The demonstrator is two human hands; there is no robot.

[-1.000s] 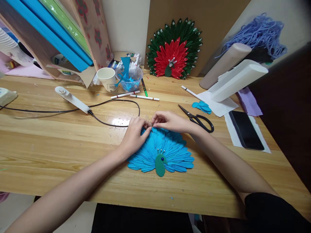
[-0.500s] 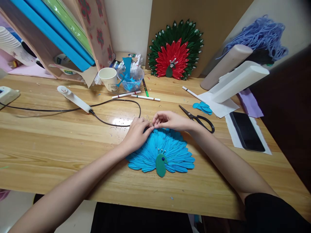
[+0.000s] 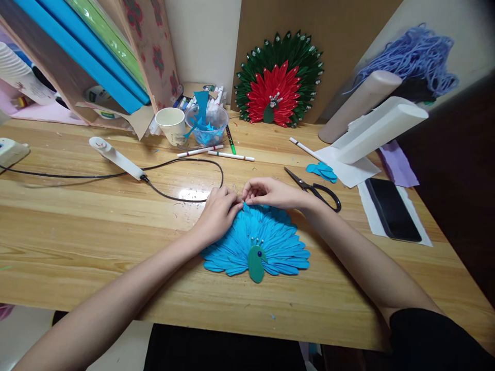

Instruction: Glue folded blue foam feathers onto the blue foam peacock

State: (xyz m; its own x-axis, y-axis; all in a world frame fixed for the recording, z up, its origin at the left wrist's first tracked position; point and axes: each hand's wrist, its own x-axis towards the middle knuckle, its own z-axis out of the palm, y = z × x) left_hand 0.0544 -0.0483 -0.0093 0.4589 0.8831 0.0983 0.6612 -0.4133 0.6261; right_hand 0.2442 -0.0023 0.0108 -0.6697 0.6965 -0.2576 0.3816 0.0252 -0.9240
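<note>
Left hand [image 3: 217,214], right hand [image 3: 273,193], pinching peacock [image 3: 280,242] far edge

Two paper peacocks [image 3: 280,239] [image 3: 278,77], one scissors [image 3: 315,189], one cup [image 3: 172,125], one phone [image 3: 392,208].

Wooden table [image 3: 96,226], blue paper peacock [image 3: 273,238], scissors [image 3: 314,189], markers [image 3: 231,155]

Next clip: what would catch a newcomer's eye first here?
The blue paper peacock lies on the wooden table near its front edge, with the left hand and right hand meeting at its top rim. Behind, a red and green peacock leans against brown board; black scissors lie just right of the right hand.
</note>
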